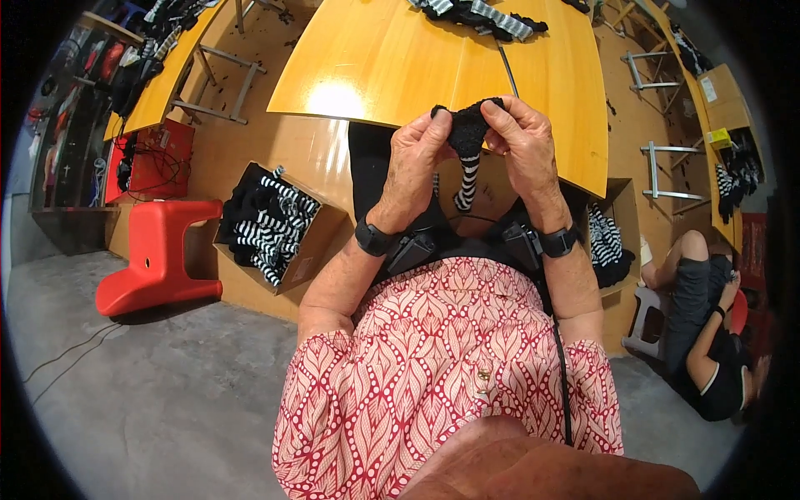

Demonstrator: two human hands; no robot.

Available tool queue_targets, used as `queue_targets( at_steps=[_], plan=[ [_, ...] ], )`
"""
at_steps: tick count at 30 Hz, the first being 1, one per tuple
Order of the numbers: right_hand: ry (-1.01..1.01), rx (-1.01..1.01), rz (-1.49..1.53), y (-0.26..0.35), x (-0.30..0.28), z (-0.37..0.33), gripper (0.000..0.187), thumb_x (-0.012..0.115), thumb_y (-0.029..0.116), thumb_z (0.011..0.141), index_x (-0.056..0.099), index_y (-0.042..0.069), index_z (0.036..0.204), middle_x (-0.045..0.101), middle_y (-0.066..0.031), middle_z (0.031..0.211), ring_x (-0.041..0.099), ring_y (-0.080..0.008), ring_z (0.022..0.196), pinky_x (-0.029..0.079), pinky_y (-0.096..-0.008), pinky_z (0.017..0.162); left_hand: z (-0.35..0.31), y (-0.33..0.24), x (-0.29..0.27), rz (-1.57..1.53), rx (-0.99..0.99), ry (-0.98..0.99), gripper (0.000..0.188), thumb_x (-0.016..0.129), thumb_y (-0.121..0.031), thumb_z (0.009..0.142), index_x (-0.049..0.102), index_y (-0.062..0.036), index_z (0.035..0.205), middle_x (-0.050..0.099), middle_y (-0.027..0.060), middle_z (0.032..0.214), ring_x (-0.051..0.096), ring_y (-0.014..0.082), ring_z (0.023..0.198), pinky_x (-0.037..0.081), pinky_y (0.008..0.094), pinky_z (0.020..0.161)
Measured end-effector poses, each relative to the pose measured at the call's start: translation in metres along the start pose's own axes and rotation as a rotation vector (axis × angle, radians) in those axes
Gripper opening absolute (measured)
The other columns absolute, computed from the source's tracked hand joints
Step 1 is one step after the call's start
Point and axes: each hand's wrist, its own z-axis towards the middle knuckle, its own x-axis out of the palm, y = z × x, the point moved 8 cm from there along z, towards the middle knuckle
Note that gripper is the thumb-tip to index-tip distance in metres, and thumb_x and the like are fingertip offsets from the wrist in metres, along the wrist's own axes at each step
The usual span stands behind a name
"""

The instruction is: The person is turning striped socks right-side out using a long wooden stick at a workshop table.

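Note:
My left hand (417, 158) and my right hand (525, 146) are raised over my lap, at the near edge of the yellow table. Between them they stretch the black opening of a small knitted piece (469, 133), each thumb and fingers pinching one corner. Below that black part, a narrow tube with black and white stripes hangs toward my lap; I cannot tell whether it is a sock or a glove. Both hands are closed on it. On the far side of the table (375, 58) lies a pile of black and grey-striped knitwear (487, 18).
A cardboard box (312, 250) of striped knitwear stands at my left, near a red plastic stool (154, 258). At my right is another box (625, 208) with similar pieces. Farther right, a seated person (708, 333) is beside another table. A dark cable runs down my front.

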Motion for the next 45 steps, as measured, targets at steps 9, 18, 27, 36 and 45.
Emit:
queue_targets(
  at_steps=[9,18,27,36,45],
  plan=[
    [-0.007,-0.133,-0.282,0.002,-0.001,0.002,0.02,0.065,0.019,0.087,0.068,-0.001,0.091,0.064,-0.0027,0.073,0.057,-0.0052,0.063,0.046,-0.0199,0.054,0.005,0.031,-0.003,0.093,-0.175,0.128,0.032,0.063,-0.02,0.093,0.054,-0.0039,0.119,0.065,0.004,0.097,0.062,0.0112,0.082,0.051,0.0236,0.07],
    [0.087,-0.394,-0.68,0.008,-0.001,0.004,0.019,0.065,0.016,0.088,0.067,-0.001,0.096,0.065,-0.0039,0.076,0.062,-0.0099,0.07,0.05,-0.0237,0.061,0.004,0.053,-0.01,0.038,-0.286,0.126,0.022,0.058,-0.021,0.096,0.058,-0.0043,0.11,0.068,0.0068,0.092,0.065,0.0141,0.08,0.052,0.0268,0.072],
    [-0.271,-0.643,-1.331,-0.006,-0.06,0.03,0.029,0.061,0.01,0.083,0.062,0.003,0.111,0.061,-0.0125,0.092,0.061,-0.0282,0.081,0.051,-0.0365,0.073,0.017,0.044,-0.02,-0.417,-0.319,-0.011,0.035,0.055,-0.031,0.097,0.056,-0.0003,0.113,0.067,0.0119,0.095,0.066,0.0206,0.083,0.054,0.0329,0.075],
    [-0.067,-0.481,-1.359,-0.003,-0.046,-0.025,0.04,0.063,0.011,0.081,0.057,0.005,0.12,0.058,-0.0134,0.092,0.059,-0.0312,0.088,0.051,-0.0401,0.077,0.034,0.024,-0.027,-0.777,-0.23,0.016,0.036,0.05,-0.026,0.1,0.048,-0.0001,0.125,0.06,0.0154,0.113,0.06,0.0258,0.105,0.053,0.0388,0.092],
    [0.047,-0.47,-1.519,-0.018,-0.04,-0.045,0.04,0.062,0.005,0.081,0.056,0.004,0.12,0.057,-0.0137,0.089,0.061,-0.0309,0.077,0.052,-0.039,0.067,0.038,0.036,-0.029,-0.893,-0.249,0.028,0.033,0.048,-0.031,0.1,0.051,-0.001,0.114,0.061,0.0159,0.107,0.062,0.0272,0.102,0.054,0.0376,0.089]
  ],
)
